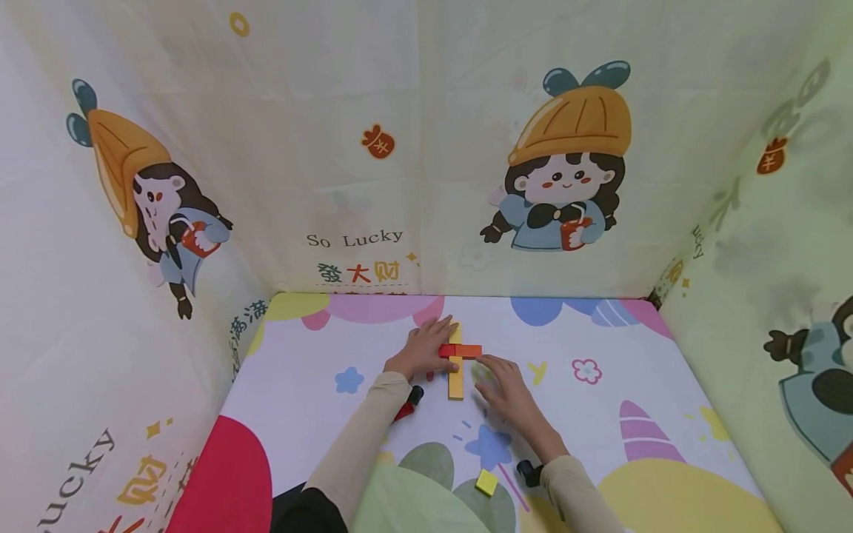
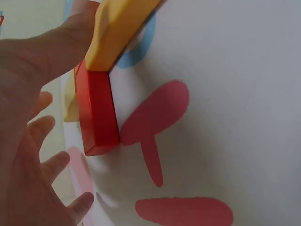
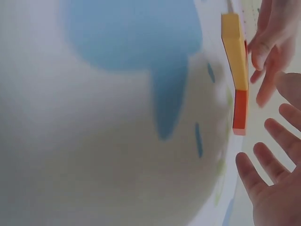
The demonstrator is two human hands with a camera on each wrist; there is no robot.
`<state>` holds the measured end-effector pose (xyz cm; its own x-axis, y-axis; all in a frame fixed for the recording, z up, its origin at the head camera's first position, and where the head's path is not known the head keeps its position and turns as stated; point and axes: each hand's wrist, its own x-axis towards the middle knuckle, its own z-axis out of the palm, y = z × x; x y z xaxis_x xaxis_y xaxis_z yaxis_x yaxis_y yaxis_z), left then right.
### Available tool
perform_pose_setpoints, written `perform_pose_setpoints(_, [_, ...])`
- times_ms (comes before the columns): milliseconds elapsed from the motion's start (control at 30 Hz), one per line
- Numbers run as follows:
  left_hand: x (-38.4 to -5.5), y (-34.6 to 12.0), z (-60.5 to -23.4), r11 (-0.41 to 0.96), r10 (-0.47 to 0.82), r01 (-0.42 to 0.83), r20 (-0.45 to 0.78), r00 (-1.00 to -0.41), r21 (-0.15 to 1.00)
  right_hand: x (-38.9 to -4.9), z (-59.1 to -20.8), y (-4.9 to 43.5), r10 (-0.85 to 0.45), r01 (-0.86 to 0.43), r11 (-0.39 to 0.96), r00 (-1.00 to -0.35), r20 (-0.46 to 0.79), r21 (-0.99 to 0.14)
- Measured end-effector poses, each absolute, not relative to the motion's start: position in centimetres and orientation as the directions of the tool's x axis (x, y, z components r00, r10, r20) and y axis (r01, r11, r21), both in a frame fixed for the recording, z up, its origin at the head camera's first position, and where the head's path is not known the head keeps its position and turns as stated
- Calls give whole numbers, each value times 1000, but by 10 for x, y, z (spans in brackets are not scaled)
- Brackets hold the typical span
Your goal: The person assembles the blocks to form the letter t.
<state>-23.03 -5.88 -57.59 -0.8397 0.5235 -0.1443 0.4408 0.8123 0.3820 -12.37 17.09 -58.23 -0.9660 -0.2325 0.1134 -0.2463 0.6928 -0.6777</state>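
Flat blocks lie in a cross on the table: a red block (image 1: 447, 351) and an orange block (image 1: 469, 352) end to end crosswise, a yellow block (image 1: 456, 383) pointing toward me and another yellow block (image 1: 456, 334) on the far side. Over the cross's left arm my left hand (image 1: 421, 349) spreads its fingers. In the left wrist view its thumb touches the near yellow block (image 2: 117, 28) beside the red block (image 2: 99, 113). My right hand (image 1: 512, 392) holds nothing, its fingers apart and its fingertips near the orange block's (image 3: 240, 110) right end.
A small yellow square block (image 1: 486, 483) lies nearer to me, left of my right wrist. Each wrist wears a small black camera (image 1: 529, 474). Printed cloth covers the table (image 1: 293, 414), and cloth walls (image 1: 453, 185) enclose it at the back and both sides.
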Motion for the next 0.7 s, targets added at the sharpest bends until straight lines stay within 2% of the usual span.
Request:
perform_pose_setpoints(133, [-228, -59, -573, 817, 531, 448, -171, -830, 361, -103, -585, 173, -246, -289, 670, -955, 163, -684])
perform_pose_setpoints(300, [-228, -59, -574, 813, 540, 468, -149, -828, 346, -76, -591, 177, -260, -358, 660, -934, 247, -660])
perform_pose_setpoints(700, [-233, -61, -577, 808, 542, 469, -136, -830, 357, -24, -592, 179, -273, -422, 671, -905, 326, -609])
